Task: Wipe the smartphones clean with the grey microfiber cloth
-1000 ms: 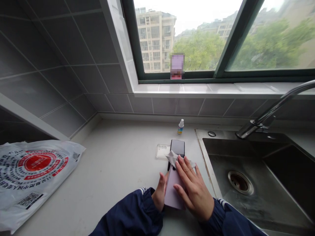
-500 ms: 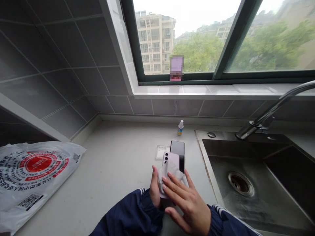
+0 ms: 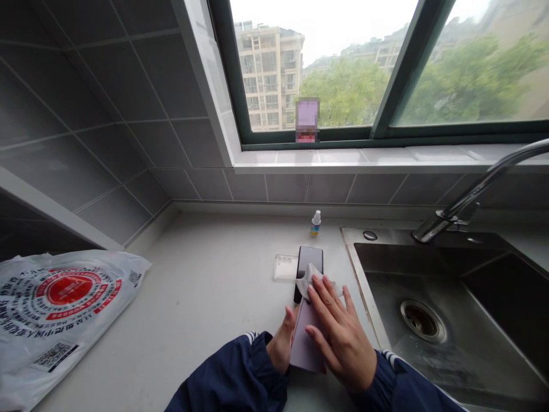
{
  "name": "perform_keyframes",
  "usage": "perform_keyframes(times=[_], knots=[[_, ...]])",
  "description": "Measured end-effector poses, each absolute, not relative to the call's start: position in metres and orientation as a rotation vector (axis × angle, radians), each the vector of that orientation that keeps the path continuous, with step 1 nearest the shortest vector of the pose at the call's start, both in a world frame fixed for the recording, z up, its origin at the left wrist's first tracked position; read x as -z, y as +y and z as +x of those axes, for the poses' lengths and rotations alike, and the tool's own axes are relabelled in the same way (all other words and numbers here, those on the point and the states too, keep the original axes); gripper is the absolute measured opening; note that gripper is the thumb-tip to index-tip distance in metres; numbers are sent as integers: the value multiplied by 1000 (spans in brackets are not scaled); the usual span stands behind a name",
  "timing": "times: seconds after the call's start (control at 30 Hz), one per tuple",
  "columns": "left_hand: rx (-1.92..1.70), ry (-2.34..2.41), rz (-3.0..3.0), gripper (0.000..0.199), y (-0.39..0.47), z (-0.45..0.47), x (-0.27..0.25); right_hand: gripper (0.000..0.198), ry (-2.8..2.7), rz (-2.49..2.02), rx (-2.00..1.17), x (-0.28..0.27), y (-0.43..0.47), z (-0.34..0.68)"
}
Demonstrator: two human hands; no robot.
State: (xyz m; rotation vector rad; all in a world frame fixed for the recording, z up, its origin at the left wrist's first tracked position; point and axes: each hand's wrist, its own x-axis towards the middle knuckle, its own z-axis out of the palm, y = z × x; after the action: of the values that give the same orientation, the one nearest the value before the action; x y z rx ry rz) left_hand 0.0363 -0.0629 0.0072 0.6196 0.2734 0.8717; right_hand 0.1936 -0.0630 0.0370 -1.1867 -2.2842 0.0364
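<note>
A lilac smartphone [image 3: 305, 337], back side up, rests in my left hand [image 3: 283, 340], whose thumb lies along its left edge. My right hand [image 3: 338, 332] holds a thin pale grey cloth [image 3: 309, 280] against the phone's upper end, fingers long and nearly flat over it. The cloth and fingers hide the phone's cameras. Just beyond, a dark-screened phone [image 3: 306, 258] lies on the counter, partly covered from view by the cloth. A clear phone case [image 3: 285, 268] lies at its left. Behind them stands a small white spray bottle [image 3: 315, 224] with a blue and yellow label.
The white counter [image 3: 206, 286] runs back to a tiled wall below a window. On the right are a steel sink [image 3: 412, 274] and a chrome faucet [image 3: 446, 217]. A white plastic bag [image 3: 103, 309] with red and black print lies at the left.
My right hand and the cloth have slid up the phone to its top end, baring its lower back. Both hands and the phone sit slightly further right, and the phone is nearer me.
</note>
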Motion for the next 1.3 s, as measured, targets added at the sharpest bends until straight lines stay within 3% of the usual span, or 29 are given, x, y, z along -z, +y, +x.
perform_keyframes(times=[0.27, 0.57, 1.3], knots=[[-791, 487, 796, 75, -70, 30, -9, 49, -1962, -1087, -277, -47, -56, 202], [-734, 328, 643, 82, -67, 34, 3, 23, -1561, -1205, -616, -45, -48, 212], [-623, 376, 574, 86, -69, 35, -2, 37, -1776, -1129, -676, -51, -51, 212]])
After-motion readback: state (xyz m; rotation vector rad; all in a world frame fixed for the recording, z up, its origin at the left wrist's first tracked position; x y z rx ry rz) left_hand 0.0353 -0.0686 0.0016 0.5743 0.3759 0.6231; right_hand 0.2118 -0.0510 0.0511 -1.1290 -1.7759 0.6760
